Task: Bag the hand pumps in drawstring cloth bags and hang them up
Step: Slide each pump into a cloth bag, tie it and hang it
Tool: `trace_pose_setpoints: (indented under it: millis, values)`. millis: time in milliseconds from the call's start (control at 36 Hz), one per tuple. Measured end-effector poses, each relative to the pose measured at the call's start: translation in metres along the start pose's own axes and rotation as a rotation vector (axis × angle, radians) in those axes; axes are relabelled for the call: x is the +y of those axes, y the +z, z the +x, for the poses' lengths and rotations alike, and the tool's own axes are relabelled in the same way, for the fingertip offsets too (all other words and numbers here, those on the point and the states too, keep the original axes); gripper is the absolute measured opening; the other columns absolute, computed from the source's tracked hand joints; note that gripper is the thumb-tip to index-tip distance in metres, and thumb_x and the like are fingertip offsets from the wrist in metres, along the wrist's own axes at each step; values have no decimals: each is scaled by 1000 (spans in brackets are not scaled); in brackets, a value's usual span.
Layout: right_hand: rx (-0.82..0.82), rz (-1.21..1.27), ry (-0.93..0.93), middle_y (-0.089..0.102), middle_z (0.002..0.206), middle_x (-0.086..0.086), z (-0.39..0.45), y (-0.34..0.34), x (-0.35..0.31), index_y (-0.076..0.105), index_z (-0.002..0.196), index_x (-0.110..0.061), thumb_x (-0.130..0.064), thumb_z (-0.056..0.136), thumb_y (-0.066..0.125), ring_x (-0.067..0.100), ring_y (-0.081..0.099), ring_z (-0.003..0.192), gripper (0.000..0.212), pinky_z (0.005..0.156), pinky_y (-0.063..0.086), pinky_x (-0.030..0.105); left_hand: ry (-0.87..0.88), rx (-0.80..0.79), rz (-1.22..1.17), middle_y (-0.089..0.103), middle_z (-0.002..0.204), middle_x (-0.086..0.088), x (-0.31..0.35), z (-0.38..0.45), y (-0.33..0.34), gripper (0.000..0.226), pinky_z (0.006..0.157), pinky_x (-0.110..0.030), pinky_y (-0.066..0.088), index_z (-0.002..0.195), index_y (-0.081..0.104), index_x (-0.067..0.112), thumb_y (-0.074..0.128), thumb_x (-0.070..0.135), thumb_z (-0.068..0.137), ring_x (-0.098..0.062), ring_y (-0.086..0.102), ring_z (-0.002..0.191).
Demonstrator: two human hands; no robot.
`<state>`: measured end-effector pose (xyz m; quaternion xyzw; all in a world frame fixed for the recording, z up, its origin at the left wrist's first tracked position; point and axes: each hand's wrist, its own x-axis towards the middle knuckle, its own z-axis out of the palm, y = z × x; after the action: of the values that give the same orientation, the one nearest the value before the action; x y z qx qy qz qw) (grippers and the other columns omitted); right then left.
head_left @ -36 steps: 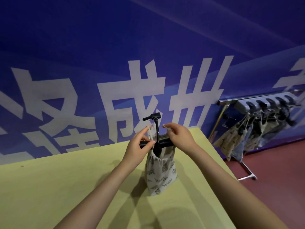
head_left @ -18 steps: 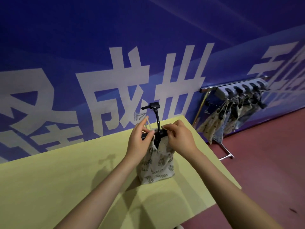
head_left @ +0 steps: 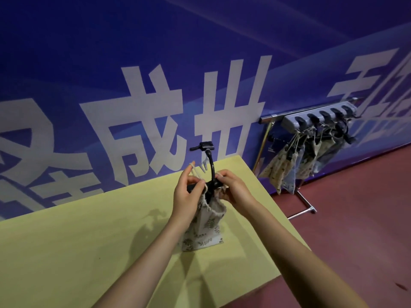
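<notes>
- Head view shows the left hand (head_left: pixel 189 192) at the mouth of the cloth bag (head_left: pixel 205 227), thumb and fingers pinching the pale drawstring (head_left: pixel 195 172), which loops up over its raised forefinger.
- The right hand (head_left: pixel 233 190) is at the opposite side of the bag's mouth, fingers curled and pinching the gathered rim and cord there.
- Between the two hands stands the hand pump (head_left: pixel 211 172): its black body is down inside the bag, its crossbar handle lies level with the fingers, and a curved black hose rises to a small nozzle head above them.
- The bag, printed with small leaf sprigs, stands upright on the yellow table (head_left: pixel 89 252), near the table's right edge.
- Well apart to the right, on the red floor (head_left: pixel 355 218), a metal rack (head_left: pixel 311 121) with a row of black hooks carries several bagged pumps (head_left: pixel 280 165) hanging by their cords.
- Behind everything runs a blue wall banner (head_left: pixel 155 63) with large white characters.
</notes>
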<state>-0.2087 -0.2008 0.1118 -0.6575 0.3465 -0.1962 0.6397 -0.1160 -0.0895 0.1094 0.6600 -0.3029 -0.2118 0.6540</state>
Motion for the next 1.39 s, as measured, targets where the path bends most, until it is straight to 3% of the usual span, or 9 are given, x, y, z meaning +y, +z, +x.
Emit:
trace_pose_setpoints:
  millis: [222,361,500,583,750,944,1139,1278,1389]
  values:
    - [366,-560,-305,49,123,2,0,-43,-3,71,108,-19,-26,96,54,18,58,99,22,86,47,32,25,98,-3,56,90,5,10,2,71,51,79,-11,46,144,39,21,55,11,96,8,55,76]
    - [685,-792,-561,58,114,12,-2,-90,-11,76,89,-21,-21,84,71,34,49,104,7,79,45,40,6,143,-28,54,94,5,11,9,121,50,77,-7,44,145,35,22,50,11,99,12,53,75]
    - [231,-335,-375,66,82,-4,-2,-139,-29,70,80,-19,-19,92,53,15,60,86,21,77,48,34,-28,131,-105,59,115,-1,9,16,174,41,100,-25,45,137,37,38,42,18,102,-14,58,110]
    - [129,-269,-411,67,90,-8,-2,-159,-28,68,87,-23,-16,93,52,8,58,93,19,80,48,27,-62,107,-218,54,137,-5,19,16,200,33,109,-41,40,134,46,37,41,31,102,-20,52,127]
    - [32,-370,-467,53,104,-6,17,-202,-18,67,115,-14,-16,94,55,2,55,94,24,81,40,8,-117,47,-224,62,115,2,36,20,230,43,106,-41,43,138,51,19,34,36,104,-19,56,119]
    - [-55,-486,-351,55,86,1,25,-233,-20,53,70,-28,-23,94,56,14,54,78,25,73,41,29,-121,-60,-157,60,128,-10,30,22,242,35,104,-40,44,131,57,20,34,22,104,-21,59,119]
    - [-244,172,-223,46,56,-5,28,-246,-25,48,70,-13,-20,85,52,12,42,57,17,61,37,25,65,-130,126,65,81,18,32,38,240,23,69,-14,44,90,62,19,49,1,97,-2,58,74]
    - [-337,463,-139,33,50,-9,33,-248,-54,49,75,-8,-16,83,51,6,27,45,11,49,22,22,186,-228,265,60,79,13,45,64,230,24,68,-27,46,86,56,24,52,3,96,-8,56,71]
    - [-236,79,-184,47,57,-3,33,-268,-65,62,79,-11,-17,84,56,7,37,50,9,50,28,19,305,-183,212,63,80,3,65,74,235,28,67,-50,48,85,57,34,55,8,95,-29,58,71]
